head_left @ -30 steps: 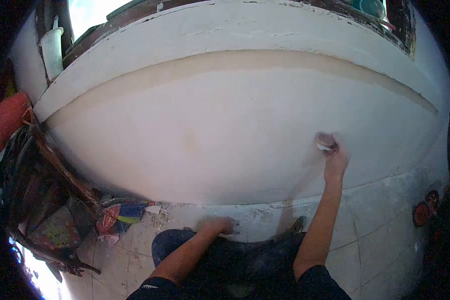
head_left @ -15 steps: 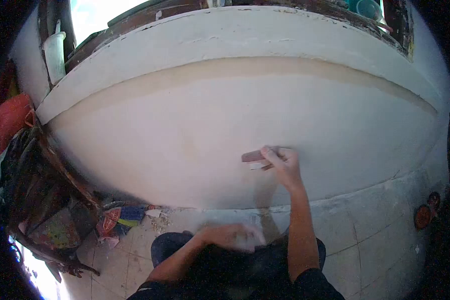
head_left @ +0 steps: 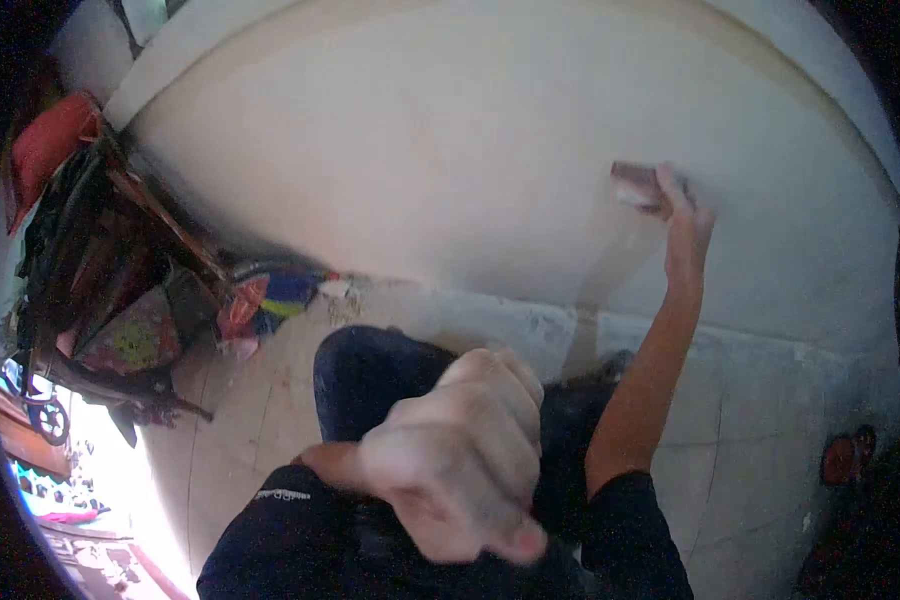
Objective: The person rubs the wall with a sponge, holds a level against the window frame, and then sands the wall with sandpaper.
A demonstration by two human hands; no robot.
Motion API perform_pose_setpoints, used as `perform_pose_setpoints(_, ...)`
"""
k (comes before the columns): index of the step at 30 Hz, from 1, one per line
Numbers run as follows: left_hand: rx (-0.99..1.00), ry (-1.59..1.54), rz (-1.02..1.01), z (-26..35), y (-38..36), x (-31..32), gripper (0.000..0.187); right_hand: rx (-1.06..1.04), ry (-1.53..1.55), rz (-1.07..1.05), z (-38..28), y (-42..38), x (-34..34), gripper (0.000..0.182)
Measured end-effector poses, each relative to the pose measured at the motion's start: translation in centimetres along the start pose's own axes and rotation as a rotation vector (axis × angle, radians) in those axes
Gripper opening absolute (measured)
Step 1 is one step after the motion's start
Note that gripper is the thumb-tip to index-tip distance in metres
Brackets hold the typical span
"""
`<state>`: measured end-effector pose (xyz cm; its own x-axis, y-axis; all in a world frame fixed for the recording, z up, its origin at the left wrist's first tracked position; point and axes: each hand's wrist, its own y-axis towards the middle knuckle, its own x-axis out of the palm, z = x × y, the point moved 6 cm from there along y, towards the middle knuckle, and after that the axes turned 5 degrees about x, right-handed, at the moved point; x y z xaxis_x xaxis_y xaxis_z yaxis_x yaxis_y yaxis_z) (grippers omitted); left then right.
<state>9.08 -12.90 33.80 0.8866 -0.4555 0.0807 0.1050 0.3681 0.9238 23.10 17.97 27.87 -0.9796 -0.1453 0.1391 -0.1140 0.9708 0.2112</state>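
Observation:
My right hand grips a small brownish-red block with a whitish piece under it, close to the pale wall. The block juts out to the left of my fingers. My left hand is raised near the camera, large in view, over my lap. Its fingers are curled in, with the thumb pointing down to the right. Nothing shows in it, though the inside of the fist is hidden.
At the left, a red bundle and dark cloths lean by the wall. Colourful bags lie on the tiled floor. A round reddish object is at the far right. Bright daylight enters at lower left.
The view has tilted down and shifted. My right hand, still holding the block, now appears farther right and higher. My left hand has risen from my lap toward the camera, its fingers now curled.

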Motion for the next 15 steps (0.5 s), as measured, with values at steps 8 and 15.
perform_pose_setpoints(8,0.039,0.022,-0.111,0.6,-0.2,1.5,0.018,-0.09,0.136,0.162,0.0,1.1,-4.8,0.042)
perform_pose_setpoints(15,0.007,-0.017,-0.203,-1.2,0.9,2.1,0.027,-0.238,0.38,0.269,-1.3,1.4,-7.1,0.04)
